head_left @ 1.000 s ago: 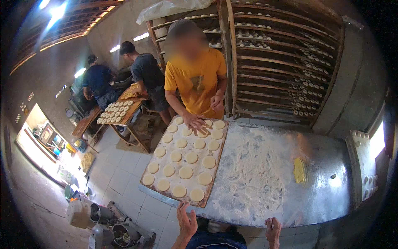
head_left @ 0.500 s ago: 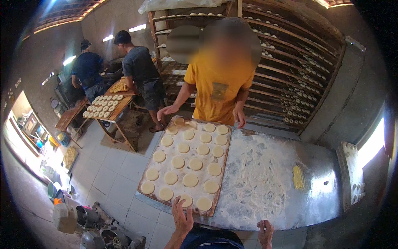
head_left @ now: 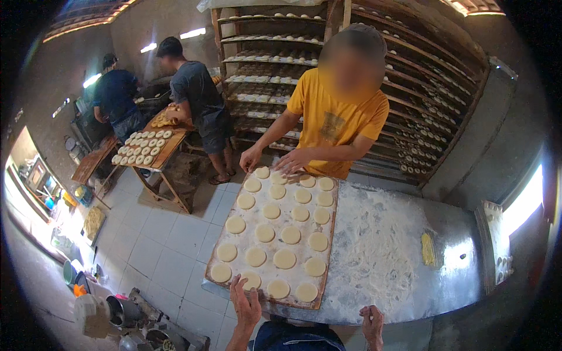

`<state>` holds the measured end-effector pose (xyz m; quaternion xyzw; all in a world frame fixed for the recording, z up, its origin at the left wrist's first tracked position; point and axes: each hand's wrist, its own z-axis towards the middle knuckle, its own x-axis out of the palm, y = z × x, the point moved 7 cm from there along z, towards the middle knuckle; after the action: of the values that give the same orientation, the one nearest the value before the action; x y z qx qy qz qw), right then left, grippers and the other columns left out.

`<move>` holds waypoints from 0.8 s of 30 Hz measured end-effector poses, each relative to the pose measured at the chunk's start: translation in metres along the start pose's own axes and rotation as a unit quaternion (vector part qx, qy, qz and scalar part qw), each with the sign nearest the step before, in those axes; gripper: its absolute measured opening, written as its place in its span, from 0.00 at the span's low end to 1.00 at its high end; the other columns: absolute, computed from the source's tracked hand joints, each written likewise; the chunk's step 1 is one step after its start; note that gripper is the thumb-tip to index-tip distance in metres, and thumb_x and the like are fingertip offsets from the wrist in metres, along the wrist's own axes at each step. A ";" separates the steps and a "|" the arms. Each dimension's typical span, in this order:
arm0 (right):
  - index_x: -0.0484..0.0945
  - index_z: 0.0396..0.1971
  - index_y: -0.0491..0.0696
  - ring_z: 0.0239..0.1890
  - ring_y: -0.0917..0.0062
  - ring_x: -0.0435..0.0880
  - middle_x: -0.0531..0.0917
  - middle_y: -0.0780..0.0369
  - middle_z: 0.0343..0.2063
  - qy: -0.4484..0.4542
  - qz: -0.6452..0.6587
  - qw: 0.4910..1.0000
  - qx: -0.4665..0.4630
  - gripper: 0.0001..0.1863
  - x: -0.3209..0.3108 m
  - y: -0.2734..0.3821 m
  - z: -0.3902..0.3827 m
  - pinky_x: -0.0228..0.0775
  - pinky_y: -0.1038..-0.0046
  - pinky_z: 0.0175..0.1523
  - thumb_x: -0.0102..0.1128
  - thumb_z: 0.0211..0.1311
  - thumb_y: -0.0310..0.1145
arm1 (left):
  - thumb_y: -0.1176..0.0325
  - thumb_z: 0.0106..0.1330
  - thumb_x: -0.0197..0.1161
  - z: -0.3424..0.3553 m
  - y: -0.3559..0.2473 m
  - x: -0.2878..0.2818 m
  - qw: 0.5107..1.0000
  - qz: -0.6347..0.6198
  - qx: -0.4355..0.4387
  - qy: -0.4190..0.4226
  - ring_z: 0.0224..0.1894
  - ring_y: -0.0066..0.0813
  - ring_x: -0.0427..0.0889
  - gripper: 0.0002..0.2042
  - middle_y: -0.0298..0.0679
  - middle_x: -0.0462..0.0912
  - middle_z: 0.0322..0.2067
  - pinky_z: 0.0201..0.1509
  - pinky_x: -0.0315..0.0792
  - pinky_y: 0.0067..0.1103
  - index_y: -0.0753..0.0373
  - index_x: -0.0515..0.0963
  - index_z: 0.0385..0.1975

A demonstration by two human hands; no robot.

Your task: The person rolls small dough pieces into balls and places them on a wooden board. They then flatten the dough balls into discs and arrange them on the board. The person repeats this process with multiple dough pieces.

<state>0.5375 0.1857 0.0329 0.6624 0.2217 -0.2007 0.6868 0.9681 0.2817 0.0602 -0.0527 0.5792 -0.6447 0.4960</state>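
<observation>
A flour-dusted board (head_left: 321, 234) with rows of flat, pale dough rounds (head_left: 284, 259) lies on the left part of the metal table. My left hand (head_left: 244, 304) is open at the board's near edge, fingers spread, the tips beside or on a dough round (head_left: 252, 280) in the nearest row. By the table's front edge, my right hand (head_left: 372, 324) has its fingers curled in; whatever they may hold is hidden. Across the table, a co-worker in a yellow shirt (head_left: 333, 123) has one hand (head_left: 250, 158) at the board's far left corner and another (head_left: 295, 159) over the far rounds.
Flour (head_left: 374, 251) coats the metal table (head_left: 404, 295) right of the board, with a yellow lump (head_left: 428, 250) further right. Racks (head_left: 410, 111) of dough stand behind the co-worker. At left, two people work by a wooden table (head_left: 175, 140) with ring-shaped dough; machinery (head_left: 126, 310) stands lower left.
The board has shifted rightward on the table. The co-worker has leaned in and brought both hands to its far end. My left hand moved slightly left; my right hand barely moved.
</observation>
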 end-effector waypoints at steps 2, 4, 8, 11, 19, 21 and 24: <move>0.78 0.31 0.38 0.32 0.70 0.89 0.86 0.55 0.27 0.011 -0.012 1.000 0.003 0.18 0.006 0.014 -0.003 0.81 0.68 0.40 0.53 0.78 0.36 | 0.66 0.72 0.56 0.005 0.002 -0.005 1.000 0.000 -0.005 0.003 0.68 0.62 0.65 0.19 0.61 0.68 0.64 0.72 0.56 0.51 0.69 0.70 0.58; 0.78 0.31 0.38 0.31 0.70 0.89 0.86 0.55 0.27 -0.005 -0.001 1.000 -0.013 0.18 0.014 0.002 -0.007 0.81 0.67 0.41 0.53 0.78 0.37 | 0.66 0.72 0.56 0.011 0.002 -0.007 1.000 -0.005 -0.001 0.009 0.68 0.62 0.65 0.19 0.61 0.68 0.64 0.72 0.56 0.51 0.69 0.71 0.58; 0.78 0.31 0.38 0.31 0.70 0.89 0.86 0.55 0.27 -0.006 0.007 1.000 -0.001 0.18 0.024 0.018 -0.012 0.81 0.67 0.41 0.53 0.78 0.36 | 0.64 0.73 0.56 0.018 0.008 -0.012 1.000 -0.010 0.014 0.006 0.68 0.62 0.66 0.18 0.61 0.69 0.64 0.72 0.57 0.51 0.69 0.71 0.57; 0.78 0.32 0.37 0.32 0.70 0.89 0.86 0.56 0.28 -0.014 0.011 1.000 0.020 0.17 0.030 0.015 -0.017 0.81 0.67 0.41 0.52 0.78 0.35 | 0.64 0.74 0.55 0.022 0.011 -0.015 1.000 -0.018 0.011 0.014 0.68 0.62 0.66 0.18 0.62 0.69 0.64 0.71 0.57 0.50 0.69 0.71 0.57; 0.79 0.32 0.38 0.31 0.70 0.88 0.86 0.56 0.27 -0.010 -0.019 1.000 0.005 0.15 0.039 0.025 -0.021 0.80 0.67 0.41 0.53 0.77 0.33 | 0.64 0.76 0.54 0.023 0.025 -0.015 0.999 -0.030 -0.030 0.030 0.68 0.61 0.66 0.17 0.61 0.69 0.64 0.71 0.58 0.49 0.69 0.71 0.57; 0.79 0.32 0.38 0.31 0.70 0.88 0.86 0.56 0.27 -0.012 -0.028 1.000 0.001 0.15 0.039 0.026 -0.021 0.80 0.68 0.41 0.53 0.77 0.33 | 0.64 0.76 0.54 0.024 0.022 -0.015 0.999 -0.033 -0.021 0.029 0.68 0.61 0.66 0.17 0.61 0.69 0.64 0.72 0.57 0.49 0.69 0.71 0.57; 0.80 0.32 0.38 0.31 0.70 0.88 0.86 0.57 0.26 -0.015 -0.014 1.000 -0.003 0.15 0.038 0.026 -0.018 0.79 0.68 0.41 0.53 0.76 0.33 | 0.64 0.76 0.54 0.026 0.023 -0.013 0.999 -0.035 -0.015 0.032 0.68 0.61 0.66 0.17 0.61 0.69 0.64 0.72 0.57 0.49 0.69 0.71 0.57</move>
<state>0.5830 0.2058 0.0318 0.6539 0.2214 -0.2194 0.6893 1.0042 0.2767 0.0570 -0.0597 0.6020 -0.6543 0.4538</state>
